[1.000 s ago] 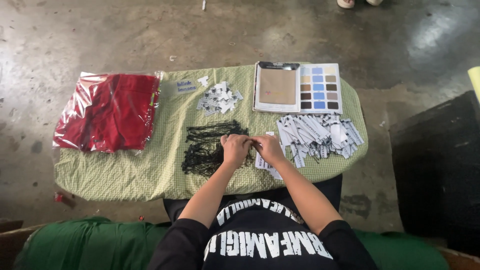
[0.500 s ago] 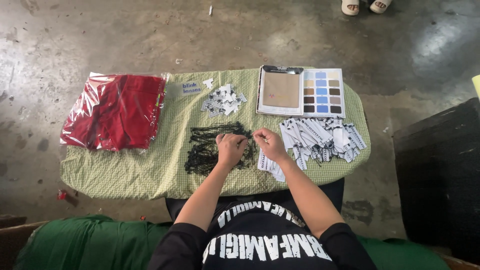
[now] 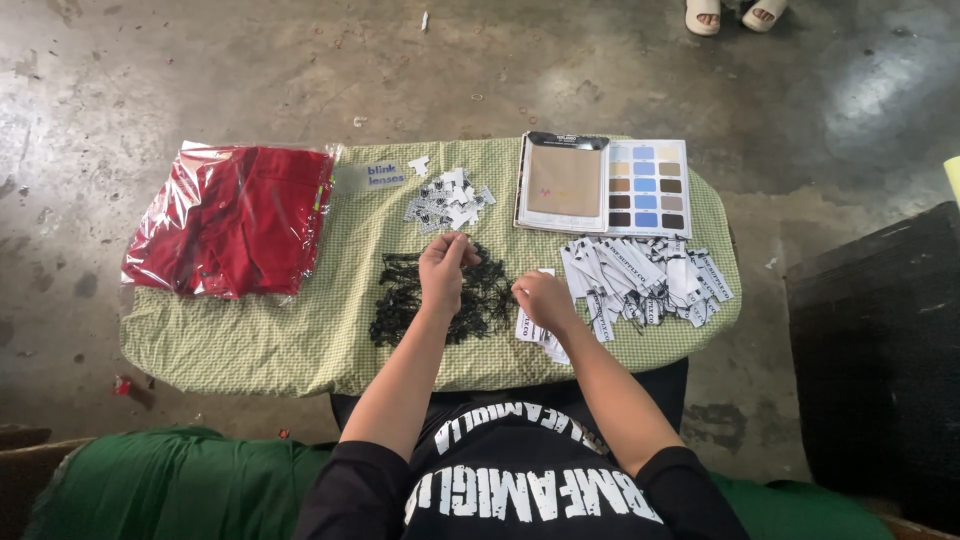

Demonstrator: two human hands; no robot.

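My left hand reaches forward over a heap of black string loops. Its fingertips are pinched together at the heap's far edge, just short of a small pile of little white tags; whether they grip anything is unclear. My right hand lies knuckles-up to the right of the strings. It is closed on a long white printed tag whose end pokes out past the fingers. A few more such tags sit under the hand, at the left end of a big spread of long white tags.
All this lies on a small table under a green checked cloth. A clear bag of red garments fills the left end. A colour swatch card with a tan pad lies at the back right. Another person's sandalled feet stand beyond, and a black crate is on the right.
My hands were together at the right edge of the black strings. They have parted: the left hand moved forward toward the small tags, and the right hand slid right onto the long tags.
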